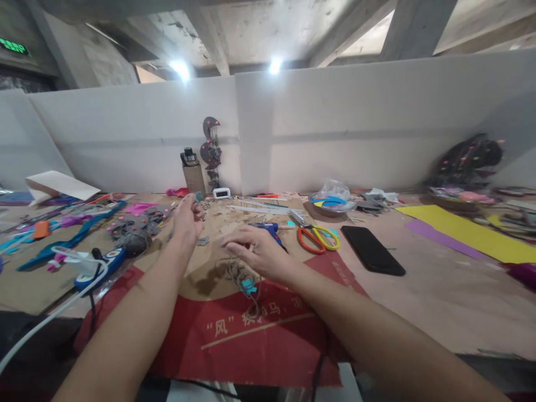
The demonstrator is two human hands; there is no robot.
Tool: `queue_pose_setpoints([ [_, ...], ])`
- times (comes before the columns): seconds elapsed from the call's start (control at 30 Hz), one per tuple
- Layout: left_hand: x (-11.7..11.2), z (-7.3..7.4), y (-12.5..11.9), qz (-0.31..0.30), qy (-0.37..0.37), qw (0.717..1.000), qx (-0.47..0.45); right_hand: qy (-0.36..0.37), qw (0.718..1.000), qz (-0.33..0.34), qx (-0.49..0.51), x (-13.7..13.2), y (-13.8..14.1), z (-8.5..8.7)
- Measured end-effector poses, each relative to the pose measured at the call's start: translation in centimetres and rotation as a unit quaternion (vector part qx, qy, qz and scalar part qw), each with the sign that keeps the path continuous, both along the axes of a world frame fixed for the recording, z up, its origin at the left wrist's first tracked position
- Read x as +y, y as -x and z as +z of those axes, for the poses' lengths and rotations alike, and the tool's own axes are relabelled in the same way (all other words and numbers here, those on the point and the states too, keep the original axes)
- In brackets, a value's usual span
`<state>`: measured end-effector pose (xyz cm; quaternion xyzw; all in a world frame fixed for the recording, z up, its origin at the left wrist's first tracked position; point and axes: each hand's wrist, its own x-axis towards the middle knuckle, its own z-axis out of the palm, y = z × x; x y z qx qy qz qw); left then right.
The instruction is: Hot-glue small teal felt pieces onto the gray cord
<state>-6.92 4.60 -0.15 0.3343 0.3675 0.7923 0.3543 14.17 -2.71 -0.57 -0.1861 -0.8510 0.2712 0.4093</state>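
My left hand (pixel 189 216) is raised over the work area, its fingers curled into a pinch. A small teal bit (pixel 198 196) shows at its fingertips; I cannot tell whether it is held or lies behind. My right hand (pixel 259 251) hovers palm down, fingers and thumb drawn together toward the left; anything between them is too small to make out. Below it lies a tangle of grey cord (pixel 239 273) with a teal piece (pixel 248 287) on it, over a red and brown cardboard sheet (pixel 268 357). A blue glue gun (pixel 271 229) is partly hidden behind my right hand.
Scissors (pixel 312 231) with red and yellow handles and a black phone (pixel 372 249) lie to the right. A blue power strip (pixel 103 271) with a white cable stands left, near grey pieces (pixel 136 231). Behind are a bottle (pixel 193 173), a bowl (pixel 333 204) and a white partition (pixel 335 128).
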Motion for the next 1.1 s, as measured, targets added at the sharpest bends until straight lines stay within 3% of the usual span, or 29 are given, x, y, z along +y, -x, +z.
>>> queue_pose_setpoints([
  [0.07,0.1,0.3,0.3,-0.041,-0.023,0.996,-0.07,0.018,1.0,0.008,-0.007,0.2,-0.3,0.4],
  [0.17,0.0,0.4,0.0,-0.098,-0.042,0.988,-0.108,0.034,0.989,-0.142,0.002,2.1,-1.5,0.2],
  [0.27,-0.3,0.3,-1.0,-0.139,-0.036,0.986,-0.082,0.028,0.931,-0.34,-0.131,4.7,-3.0,-1.0],
  [0.33,-0.6,0.3,-1.8,-0.148,-0.03,0.987,-0.049,0.048,0.89,-0.385,-0.241,5.9,-3.5,-2.1],
  [0.43,-1.1,0.3,-2.9,-0.149,-0.028,0.988,-0.005,0.115,0.871,-0.364,-0.309,6.9,-3.7,-3.6],
  [0.63,-2.1,0.4,-4.1,-0.147,-0.005,0.988,0.049,0.171,0.874,-0.364,-0.273,8.1,-3.6,-4.3],
  [0.7,-2.0,0.3,-4.2,-0.144,-0.006,0.988,0.052,0.183,0.885,-0.373,-0.211,8.3,-3.7,-3.7],
  [0.83,-1.7,0.0,-4.1,-0.14,-0.006,0.988,0.06,0.15,0.915,-0.373,0.026,7.5,-3.5,-2.2],
  [0.9,-1.7,-0.1,-4.0,-0.139,-0.002,0.988,0.061,0.135,0.925,-0.341,0.096,6.6,-3.1,-1.5],
  [1.0,-1.8,0.0,-4.0,-0.148,0.006,0.988,0.052,0.151,0.945,-0.239,0.166,4.9,-2.4,-0.7],
  [1.1,-2.0,0.2,-4.0,-0.17,0.016,0.985,0.025,0.149,0.96,-0.159,0.179,3.6,-2.0,-0.2],
])
